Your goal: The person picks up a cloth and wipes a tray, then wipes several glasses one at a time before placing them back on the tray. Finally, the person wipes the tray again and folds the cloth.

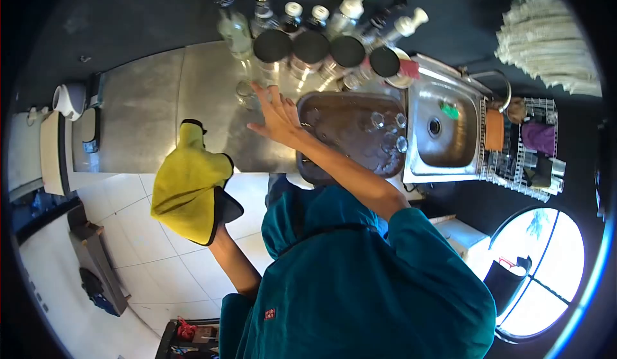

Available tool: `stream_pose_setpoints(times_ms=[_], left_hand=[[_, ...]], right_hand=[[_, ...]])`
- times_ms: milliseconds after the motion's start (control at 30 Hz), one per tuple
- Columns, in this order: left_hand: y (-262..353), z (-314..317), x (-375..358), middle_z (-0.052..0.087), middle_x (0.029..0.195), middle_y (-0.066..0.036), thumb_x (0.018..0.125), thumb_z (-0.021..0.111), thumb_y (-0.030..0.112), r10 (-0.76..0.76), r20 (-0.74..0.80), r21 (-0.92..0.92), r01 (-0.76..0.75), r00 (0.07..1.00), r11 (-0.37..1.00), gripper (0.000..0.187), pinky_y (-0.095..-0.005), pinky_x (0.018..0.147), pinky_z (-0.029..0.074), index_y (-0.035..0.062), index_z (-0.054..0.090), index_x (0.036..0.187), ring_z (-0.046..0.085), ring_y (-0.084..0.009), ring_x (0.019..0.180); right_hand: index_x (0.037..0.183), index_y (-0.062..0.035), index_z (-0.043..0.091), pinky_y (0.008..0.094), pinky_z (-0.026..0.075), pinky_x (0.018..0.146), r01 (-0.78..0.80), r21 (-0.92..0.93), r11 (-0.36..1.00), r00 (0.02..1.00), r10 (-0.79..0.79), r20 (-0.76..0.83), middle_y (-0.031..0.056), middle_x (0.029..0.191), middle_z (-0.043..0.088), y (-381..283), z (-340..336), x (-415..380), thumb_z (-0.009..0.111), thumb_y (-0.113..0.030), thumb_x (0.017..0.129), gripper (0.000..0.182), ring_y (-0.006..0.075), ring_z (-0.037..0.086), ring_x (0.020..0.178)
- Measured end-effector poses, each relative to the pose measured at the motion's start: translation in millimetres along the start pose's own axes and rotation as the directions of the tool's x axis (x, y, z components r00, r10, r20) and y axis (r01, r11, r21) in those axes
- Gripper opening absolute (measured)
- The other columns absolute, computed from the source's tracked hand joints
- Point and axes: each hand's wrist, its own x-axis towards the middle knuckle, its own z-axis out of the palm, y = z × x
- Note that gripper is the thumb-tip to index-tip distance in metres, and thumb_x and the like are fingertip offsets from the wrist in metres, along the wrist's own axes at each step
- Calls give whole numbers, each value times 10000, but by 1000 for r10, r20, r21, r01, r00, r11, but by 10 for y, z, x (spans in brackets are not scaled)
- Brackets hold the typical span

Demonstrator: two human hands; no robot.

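Note:
A yellow cloth (186,195) with black edging is bunched over my left hand, beside the front edge of the steel counter (141,108). The cloth hides the fingers; only the wrist (220,235) shows below it. My right hand (280,120) reaches over the counter with its fingers spread and nothing in its palm. Its fingertips are right by a small clear glass (245,93) standing on the steel. Just right of that hand is a dark tray (334,118), where several clear glasses (390,131) sit toward the right end.
Behind the tray stand several dark-lidded jars (310,49), pump bottles (350,12) and a glass bottle (234,31). To the right are a steel sink (443,131) with a green scrubber (449,110), and a wire rack (514,166). A white container (69,100) stands far left.

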Motion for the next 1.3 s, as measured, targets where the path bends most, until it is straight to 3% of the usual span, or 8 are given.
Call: stream_pose_setpoints(times_ms=[400,600,800,1000,1067,1133,1200,1300], left_hand=[[341,1687,-767,600,1102,-111,755,729,111,138,337,208,-217,931,954,525,-310,795,494,-1,489,1208,595,-203,963],[527,2144,-1124,601,1098,-117,752,731,112,218,424,273,-354,879,894,529,-310,785,495,-5,491,1209,596,-209,963],[661,2411,-1204,603,1094,-123,750,733,114,249,464,350,-434,850,830,532,-310,776,496,-9,493,1209,597,-215,962],[404,2600,-1273,600,1011,-128,703,747,109,324,450,305,-484,832,820,521,-319,721,498,-19,519,1154,599,-245,911],[308,2601,-1302,569,869,-135,638,754,134,250,492,-120,-219,834,968,524,-355,661,476,-30,532,1084,583,-289,779],[641,2659,-1389,562,847,-124,618,758,124,305,536,122,-429,788,895,509,-352,647,470,-29,530,1047,578,-283,759],[988,2751,-1430,547,803,-103,578,767,104,345,659,499,-732,668,465,480,-346,618,458,-28,526,972,569,-271,720],[733,2789,-1501,585,872,-87,656,757,69,301,564,333,-545,769,769,439,-297,653,488,-9,509,1009,603,-218,791]], right_hand=[[1341,-154,401,497,449,888,-374,-74,924,919,360,-159,154,1226,427,2228,-874,-1451,755,-291,726,723,378,394,1198],[1279,-150,445,424,499,835,-324,164,932,923,349,-163,169,1051,582,2456,-767,-1535,764,-234,753,621,333,612,962],[1198,-41,521,301,477,856,-15,962,271,954,291,-67,91,1107,615,1987,-1448,-1864,755,-114,783,482,146,599,1008],[1223,-24,550,347,419,990,155,811,563,988,-79,-134,124,1251,561,1225,-2275,-2269,746,-19,720,541,239,536,1175],[1226,-23,549,357,415,998,201,779,593,980,-128,-155,137,1268,552,1229,-2373,-2326,748,-22,709,554,265,529,1188],[1228,-21,548,368,410,1005,244,741,626,969,-176,-171,149,1285,542,1259,-2380,-2395,750,-25,698,568,291,523,1200],[1245,-25,542,375,410,1006,223,779,587,975,-142,-172,148,1291,540,1278,-2358,-2458,757,-30,688,597,303,518,1206],[1268,-33,530,372,404,1012,151,764,628,989,-92,-120,162,1293,535,1256,-2433,-2559,763,-72,711,605,309,509,1217]])
